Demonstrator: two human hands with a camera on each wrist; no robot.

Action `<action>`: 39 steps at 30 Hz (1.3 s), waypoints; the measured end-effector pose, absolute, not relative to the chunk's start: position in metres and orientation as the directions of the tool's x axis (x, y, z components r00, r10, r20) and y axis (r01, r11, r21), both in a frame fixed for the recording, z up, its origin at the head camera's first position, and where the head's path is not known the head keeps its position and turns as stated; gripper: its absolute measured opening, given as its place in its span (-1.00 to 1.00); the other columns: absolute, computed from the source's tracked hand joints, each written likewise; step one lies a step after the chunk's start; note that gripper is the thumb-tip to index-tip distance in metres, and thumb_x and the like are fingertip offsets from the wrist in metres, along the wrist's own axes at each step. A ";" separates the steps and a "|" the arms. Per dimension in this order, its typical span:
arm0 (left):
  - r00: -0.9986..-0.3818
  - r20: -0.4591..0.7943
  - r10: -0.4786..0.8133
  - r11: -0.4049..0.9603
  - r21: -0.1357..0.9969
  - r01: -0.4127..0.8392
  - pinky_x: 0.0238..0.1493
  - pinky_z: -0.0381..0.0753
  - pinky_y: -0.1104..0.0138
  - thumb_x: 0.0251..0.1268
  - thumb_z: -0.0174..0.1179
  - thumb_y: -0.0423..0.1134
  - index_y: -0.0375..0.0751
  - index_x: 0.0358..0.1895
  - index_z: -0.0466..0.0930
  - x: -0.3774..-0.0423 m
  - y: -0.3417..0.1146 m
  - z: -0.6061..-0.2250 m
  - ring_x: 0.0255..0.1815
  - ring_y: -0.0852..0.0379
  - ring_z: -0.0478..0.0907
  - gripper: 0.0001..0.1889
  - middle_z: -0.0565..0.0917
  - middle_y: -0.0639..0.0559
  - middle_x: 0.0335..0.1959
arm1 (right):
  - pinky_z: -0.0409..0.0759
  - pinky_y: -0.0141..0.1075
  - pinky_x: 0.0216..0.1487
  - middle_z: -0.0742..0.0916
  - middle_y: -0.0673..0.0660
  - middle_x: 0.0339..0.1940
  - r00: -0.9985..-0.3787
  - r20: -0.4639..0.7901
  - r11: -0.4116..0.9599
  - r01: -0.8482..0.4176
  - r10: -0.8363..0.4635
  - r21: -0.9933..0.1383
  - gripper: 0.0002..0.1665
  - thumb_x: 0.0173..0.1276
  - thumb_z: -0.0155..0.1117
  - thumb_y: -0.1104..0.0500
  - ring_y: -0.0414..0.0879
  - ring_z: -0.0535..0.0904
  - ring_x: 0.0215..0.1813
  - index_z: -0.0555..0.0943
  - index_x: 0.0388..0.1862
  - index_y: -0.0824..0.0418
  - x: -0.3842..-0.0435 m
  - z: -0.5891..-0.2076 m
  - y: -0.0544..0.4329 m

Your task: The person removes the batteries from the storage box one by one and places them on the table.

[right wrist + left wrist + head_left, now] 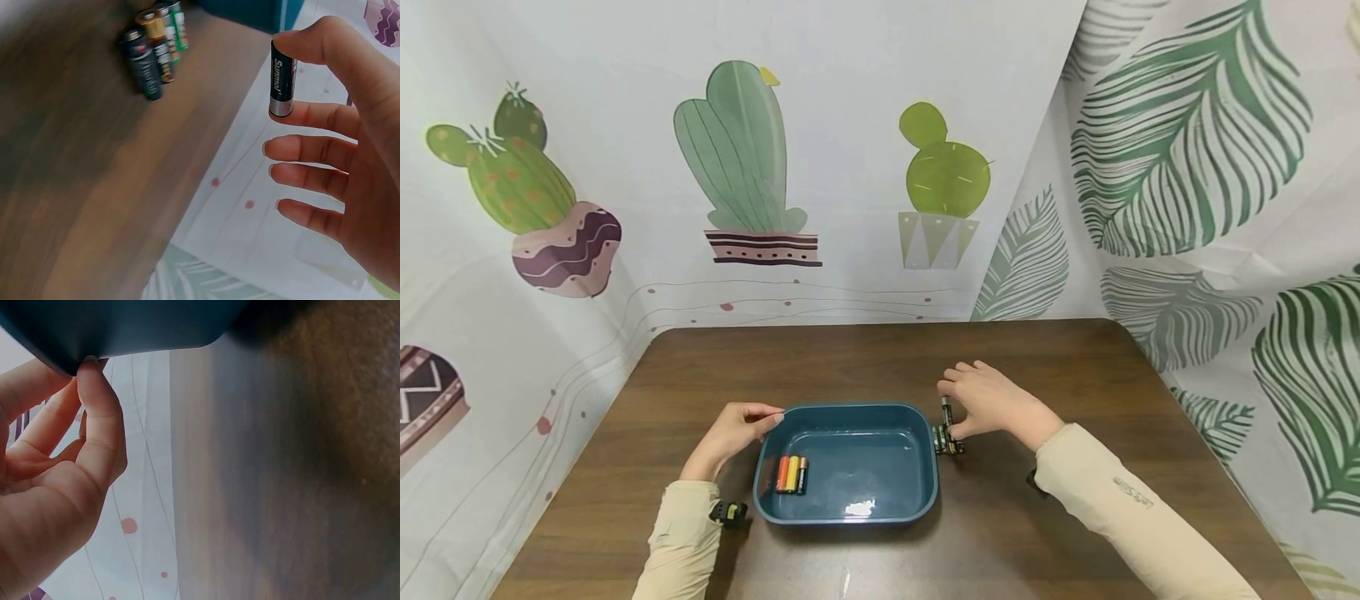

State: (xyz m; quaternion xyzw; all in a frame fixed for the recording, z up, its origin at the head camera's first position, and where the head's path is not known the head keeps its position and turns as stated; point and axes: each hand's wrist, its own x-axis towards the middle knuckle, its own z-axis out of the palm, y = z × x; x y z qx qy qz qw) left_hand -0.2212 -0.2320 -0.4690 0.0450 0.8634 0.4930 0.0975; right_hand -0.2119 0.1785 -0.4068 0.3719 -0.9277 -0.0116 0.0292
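A dark teal rectangular tray [850, 407] sits on the table. My left hand [730, 437] pinches its far left corner between thumb and fingers. Inside, along the left wall, an orange battery [783, 474], a yellow battery [793, 474] and a black battery [802, 478] stand or lie side by side. Between thumb and index finger, my right hand [996, 402] holds a black battery with a silver end [283, 78] by its two ends, beyond the tray's right side. Its other fingers are spread and hold nothing.
Several more batteries lie in a row on the table against the tray's right side, among them a dark one [144, 65], a copper-topped one [157, 47] and a green-and-white one [179, 25]. Behind the brown table [842, 358] hangs a white cloth [850, 167] printed with cacti and leaves.
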 end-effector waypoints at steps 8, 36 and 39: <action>-0.978 -0.131 0.161 0.520 0.854 -0.029 -0.25 0.61 0.19 0.29 0.26 -0.23 -0.33 -0.07 0.70 -0.221 -0.232 -0.471 -0.35 0.08 0.51 -0.74 0.66 -0.05 -0.27 | 0.43 0.20 0.11 0.66 0.20 -0.05 -0.764 -0.019 0.764 -0.645 -0.645 0.008 -0.38 -0.07 0.52 -0.11 0.19 0.53 0.05 0.63 -0.09 0.21 -0.212 -0.427 0.197; -0.979 -0.120 0.165 0.512 0.859 -0.020 -0.21 0.62 0.11 0.29 0.26 -0.23 -0.34 -0.07 0.70 -0.221 -0.231 -0.469 -0.35 0.07 0.51 -0.74 0.67 -0.07 -0.26 | 0.32 0.24 0.21 0.59 0.37 0.15 -0.798 -0.154 0.812 -0.575 -0.583 -0.099 -0.25 -0.09 0.56 -0.06 0.34 0.44 0.22 0.59 0.06 0.28 -0.218 -0.463 0.205; -0.978 -0.124 0.165 0.516 0.857 -0.022 -0.21 0.61 0.11 0.29 0.26 -0.23 -0.34 -0.07 0.69 -0.221 -0.231 -0.469 -0.35 0.07 0.51 -0.74 0.67 -0.07 -0.26 | 0.31 0.25 0.22 0.58 0.39 0.16 -0.800 -0.165 0.816 -0.568 -0.577 -0.103 -0.21 -0.09 0.57 -0.06 0.37 0.42 0.23 0.58 0.09 0.31 -0.218 -0.462 0.205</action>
